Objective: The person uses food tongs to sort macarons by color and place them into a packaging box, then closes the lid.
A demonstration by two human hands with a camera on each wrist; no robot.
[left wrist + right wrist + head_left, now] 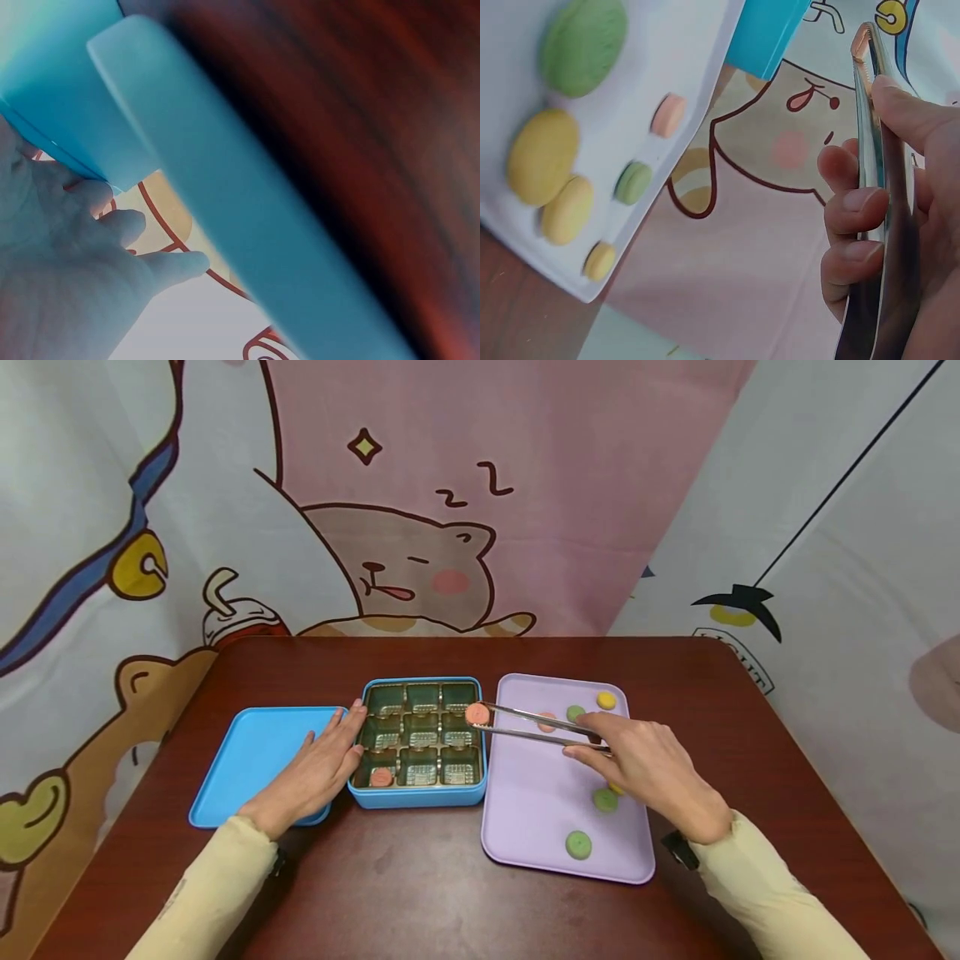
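Note:
Metal tongs lie in the grip of my right hand, thumb on one arm and fingers on the other. Their tips pinch a pink macaron above the right edge of a blue box. Inside the box is a gold tray divided into compartments; a second pink macaron sits in its front left one. My left hand rests with straight fingers against the box's left side, above the blue lid. In the right wrist view, the fingers wrap the tongs.
A lilac tray lies right of the box. It carries green macarons, yellow macarons and another pink macaron. A patterned cloth hangs behind the brown table.

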